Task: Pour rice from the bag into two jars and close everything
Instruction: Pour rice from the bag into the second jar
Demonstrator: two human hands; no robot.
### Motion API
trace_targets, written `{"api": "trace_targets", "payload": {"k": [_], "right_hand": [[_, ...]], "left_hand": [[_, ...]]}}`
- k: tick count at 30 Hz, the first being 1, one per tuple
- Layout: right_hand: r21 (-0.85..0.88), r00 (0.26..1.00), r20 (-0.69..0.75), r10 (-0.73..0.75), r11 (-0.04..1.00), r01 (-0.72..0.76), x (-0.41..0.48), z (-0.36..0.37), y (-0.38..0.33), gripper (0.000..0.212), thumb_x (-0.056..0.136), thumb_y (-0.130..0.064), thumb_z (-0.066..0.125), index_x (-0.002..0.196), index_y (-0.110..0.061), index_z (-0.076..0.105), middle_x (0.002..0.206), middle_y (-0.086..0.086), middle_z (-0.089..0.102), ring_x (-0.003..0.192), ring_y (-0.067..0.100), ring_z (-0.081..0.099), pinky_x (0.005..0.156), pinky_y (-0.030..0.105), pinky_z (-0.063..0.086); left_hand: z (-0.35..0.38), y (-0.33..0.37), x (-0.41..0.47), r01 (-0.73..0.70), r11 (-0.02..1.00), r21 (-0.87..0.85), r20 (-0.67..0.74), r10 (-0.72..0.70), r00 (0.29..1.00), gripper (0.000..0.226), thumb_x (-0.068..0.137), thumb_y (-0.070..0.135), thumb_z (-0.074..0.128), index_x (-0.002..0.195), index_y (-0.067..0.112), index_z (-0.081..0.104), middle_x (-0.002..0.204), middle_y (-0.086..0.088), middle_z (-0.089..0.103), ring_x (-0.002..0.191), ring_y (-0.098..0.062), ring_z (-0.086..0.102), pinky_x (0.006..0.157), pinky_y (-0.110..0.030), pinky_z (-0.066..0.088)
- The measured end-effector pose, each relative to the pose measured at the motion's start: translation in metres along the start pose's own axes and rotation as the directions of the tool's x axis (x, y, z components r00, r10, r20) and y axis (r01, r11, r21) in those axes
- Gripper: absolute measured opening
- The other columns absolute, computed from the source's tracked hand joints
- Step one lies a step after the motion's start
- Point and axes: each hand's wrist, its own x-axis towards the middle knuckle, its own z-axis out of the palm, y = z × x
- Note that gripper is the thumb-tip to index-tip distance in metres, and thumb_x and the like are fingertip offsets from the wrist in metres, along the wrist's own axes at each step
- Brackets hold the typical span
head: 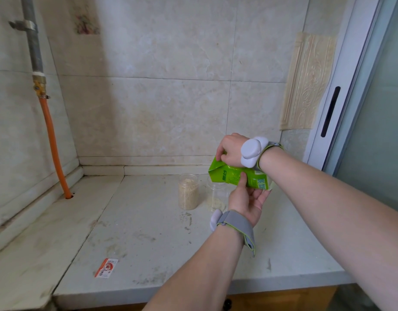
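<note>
Toward the back edge of the stone countertop (148,221), right of its middle, two clear plastic jars stand side by side and nearly touching. The fuller jar (188,191) on the left holds rice almost up to its neck, while the nearly empty jar (216,196) on the right has only a thin layer of grains at the bottom. Both jars are open at the top. A green rice bag (229,176) is held on its side in the air just above the nearly empty jar, with its folded end pointing left. The right hand (230,149) grips the bag from above, fingers curled over the top edge near that end. The left hand (245,199) holds it from beneath, palm up, thumb pressed against the printed face and fingers behind. Each wrist wears a grey band (238,225) with a white device. Near the front edge lies a small red-and-white packet (106,267), and an orange hose (52,142) meets the countertop at the back left corner.
</note>
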Motion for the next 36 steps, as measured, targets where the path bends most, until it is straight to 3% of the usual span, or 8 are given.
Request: {"api": "trace_targets", "payload": {"k": [5,13,16,19,28,36], "right_hand": [[-0.023,1.0,0.019,-0.014,1.0,0.014,0.002,-0.002,0.003,0.036,0.084,-0.007,0.047,0.099,-0.024,0.075,0.102,0.005,0.072,0.105,0.027,0.062,0.089,0.034,0.053],[-0.043,0.999,0.045,-0.027,0.999,0.029,0.002,-0.004,0.007,0.037,0.087,-0.005,0.048,0.105,-0.025,0.074,0.11,0.004,0.071,0.109,0.026,0.061,0.092,0.032,0.052],[-0.073,0.998,0.051,-0.03,0.997,0.034,0.0,-0.004,0.008,0.044,0.086,-0.002,0.046,0.11,-0.029,0.071,0.119,0.004,0.066,0.112,0.026,0.059,0.092,0.032,0.052],[-0.091,0.997,0.067,-0.039,0.995,0.045,-0.001,-0.005,0.008,0.046,0.086,0.0,0.045,0.113,-0.028,0.07,0.123,0.006,0.064,0.112,0.027,0.059,0.091,0.032,0.052],[-0.115,0.996,0.071,-0.044,0.992,0.052,-0.002,-0.011,0.001,0.048,0.085,0.002,0.044,0.111,-0.029,0.071,0.119,0.006,0.066,0.106,0.026,0.063,0.084,0.027,0.052],[-0.139,0.994,0.099,-0.044,0.989,0.058,-0.001,-0.016,-0.004,0.048,0.084,0.001,0.045,0.108,-0.03,0.072,0.117,0.004,0.066,0.104,0.024,0.063,0.082,0.027,0.052]], "left_hand": [[0.004,0.0,0.0,0.015,1.0,-0.007,0.004,-0.015,1.0,0.028,0.095,0.03,0.055,0.098,0.003,0.057,0.093,-0.015,0.061,0.095,-0.031,0.062,0.069,-0.041,0.058],[0.004,-0.001,-0.003,0.031,0.998,-0.046,0.027,-0.03,0.999,0.03,0.097,0.031,0.052,0.103,0.002,0.058,0.096,-0.017,0.064,0.078,-0.028,0.068,0.06,-0.04,0.06],[0.004,0.002,-0.002,0.041,0.995,-0.094,0.037,-0.037,0.999,0.035,0.099,0.035,0.044,0.112,0.004,0.054,0.107,-0.02,0.06,0.089,-0.034,0.063,0.056,-0.042,0.059],[0.005,0.005,-0.004,0.052,0.992,-0.113,0.04,-0.048,0.998,0.034,0.101,0.035,0.039,0.106,0.005,0.053,0.102,-0.019,0.061,0.089,-0.035,0.061,0.052,-0.042,0.058],[0.008,0.006,-0.008,0.051,0.986,-0.156,0.044,-0.044,0.998,0.036,0.102,0.034,0.038,0.1,0.003,0.055,0.096,-0.021,0.063,0.076,-0.034,0.066,0.05,-0.042,0.058],[0.013,0.006,-0.011,0.049,0.982,-0.181,0.044,-0.042,0.998,0.038,0.102,0.034,0.037,0.1,0.001,0.055,0.096,-0.021,0.064,0.086,-0.036,0.063,0.053,-0.045,0.057]]}}
